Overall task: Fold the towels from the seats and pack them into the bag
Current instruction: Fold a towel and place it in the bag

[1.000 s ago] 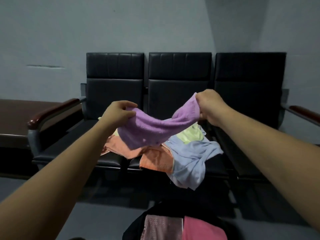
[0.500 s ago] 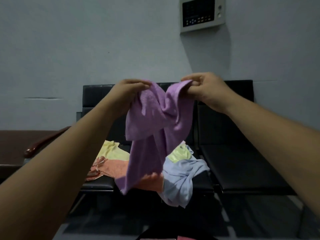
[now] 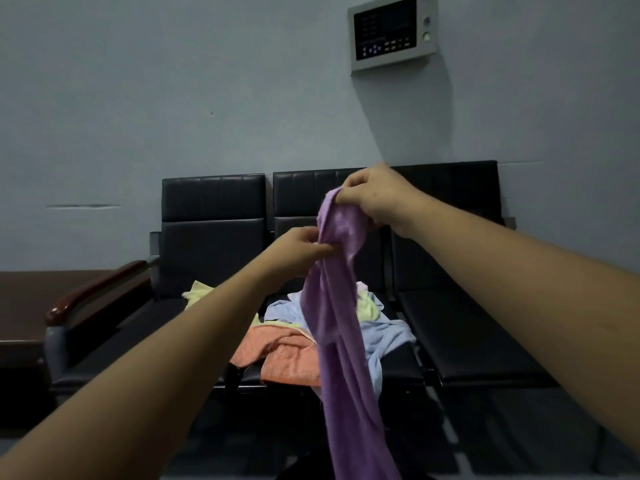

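A purple towel (image 3: 341, 341) hangs long and narrow in front of the black seats (image 3: 467, 327). My right hand (image 3: 375, 195) pinches its top corner, held high. Lower and to the left, my left hand (image 3: 298, 251) pinches the towel's edge just below the top. On the middle seat lies a heap of towels: an orange one (image 3: 284, 355), a light blue one (image 3: 384, 334) and yellow ones (image 3: 197, 294). Only a dark edge of the bag (image 3: 298, 471) shows at the bottom of the frame.
The row of three black seats has a wooden armrest (image 3: 93, 289) at its left end. A dark brown table (image 3: 24, 306) stands further left. A white control panel (image 3: 393, 31) hangs on the grey wall above the seats.
The towel went from spread between both hands to hanging from my right hand. My left hand slid down and in along its edge. The view tipped up, hiding most of the bag.
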Available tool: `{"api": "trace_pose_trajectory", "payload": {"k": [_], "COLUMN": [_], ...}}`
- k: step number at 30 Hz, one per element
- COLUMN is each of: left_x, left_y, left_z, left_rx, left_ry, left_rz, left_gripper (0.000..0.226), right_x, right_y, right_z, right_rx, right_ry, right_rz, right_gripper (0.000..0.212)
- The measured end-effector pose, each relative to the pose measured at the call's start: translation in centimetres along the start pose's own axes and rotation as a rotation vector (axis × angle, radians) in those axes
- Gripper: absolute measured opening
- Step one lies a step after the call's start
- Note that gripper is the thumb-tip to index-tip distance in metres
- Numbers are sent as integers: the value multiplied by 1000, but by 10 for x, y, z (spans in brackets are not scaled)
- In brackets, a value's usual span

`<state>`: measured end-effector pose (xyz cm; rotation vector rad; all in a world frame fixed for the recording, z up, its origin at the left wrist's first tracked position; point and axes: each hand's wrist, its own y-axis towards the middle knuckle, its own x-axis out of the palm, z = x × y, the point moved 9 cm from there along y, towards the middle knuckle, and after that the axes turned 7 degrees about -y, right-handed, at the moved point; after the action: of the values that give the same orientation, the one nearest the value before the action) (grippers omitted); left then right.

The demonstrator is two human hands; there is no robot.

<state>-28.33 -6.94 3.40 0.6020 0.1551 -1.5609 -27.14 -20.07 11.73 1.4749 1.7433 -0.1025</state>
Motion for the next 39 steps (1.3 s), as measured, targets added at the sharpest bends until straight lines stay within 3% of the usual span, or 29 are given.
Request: {"api": "trace_pose_trajectory", "payload": {"k": [7,10,12,15,19,22,25,28,31,34,36,39], "left_x": [-7,2,16,18,3,8,7,-8,-13,-13,-12,-14], "left_y": [-4,-6,-6,-4,-5,-5,-3,-7,-12,-11,-9,-8], "left_z": [-15,-14,-9,-2,-6,-20,-56,-95,-110,-104,-94,-81], "left_rx": [13,51,69,125,131,50,-115,-191,-148,-97,-71,7], "left_ry": [218,-109,-181,-33,208,414,557,376,86,-45,43,441], "left_rz": [-2,-59,-116,-19,135,120,56,57,67,110,94,85], "left_gripper": [20,33,38,25,14,16,18,15,17,22,30,36], "right_x": [-14,-5,6,15,13,14,6,0,-3,-6,-6,-3], "right_y": [-2,-6,-8,-9,-7,-6,-1,-2,-5,-4,-5,-6], "right_z": [40,42,38,27,27,37,52,69,83,105,118,127], "right_rx": [68,71,67,35,10,0,9,25,16,107,182,218], "right_ry": [-12,33,54,45,5,-84,-173,-213,-268,-166,-38,118], "right_rz": [-23,-97,-183,-266,-245,-215,-79,-18,34,73,83,84], "right_gripper": [15,17,17,15,14,11,10,13,11,11,11,11]}}
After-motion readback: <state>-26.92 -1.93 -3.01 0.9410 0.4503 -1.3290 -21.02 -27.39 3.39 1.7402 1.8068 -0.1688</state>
